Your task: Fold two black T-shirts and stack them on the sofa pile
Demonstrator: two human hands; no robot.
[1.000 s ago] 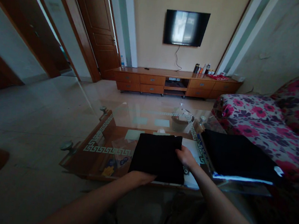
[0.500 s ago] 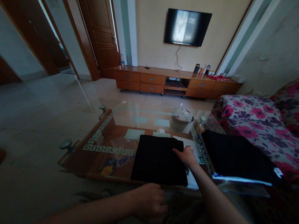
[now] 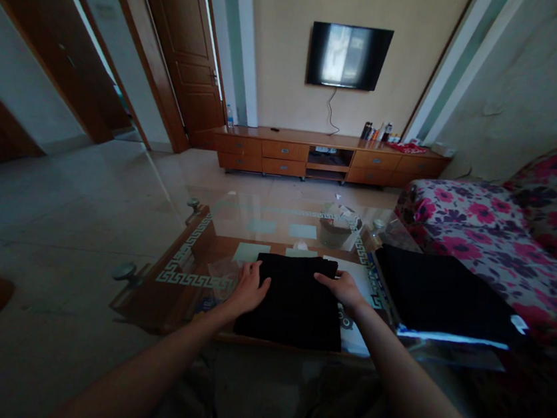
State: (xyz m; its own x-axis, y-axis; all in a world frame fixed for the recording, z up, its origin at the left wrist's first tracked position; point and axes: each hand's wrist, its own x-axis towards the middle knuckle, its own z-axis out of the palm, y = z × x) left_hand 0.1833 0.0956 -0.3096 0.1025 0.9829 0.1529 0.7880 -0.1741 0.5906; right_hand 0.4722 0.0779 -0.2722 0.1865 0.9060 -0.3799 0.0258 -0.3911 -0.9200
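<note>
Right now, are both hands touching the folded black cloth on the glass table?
Yes, the left hand and right hand both rest on the folded black cloth.

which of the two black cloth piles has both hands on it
The folded black cloth in the middle of the glass table: the left hand and right hand rest on its edges. The other pile, by the sofa, is untouched.
</note>
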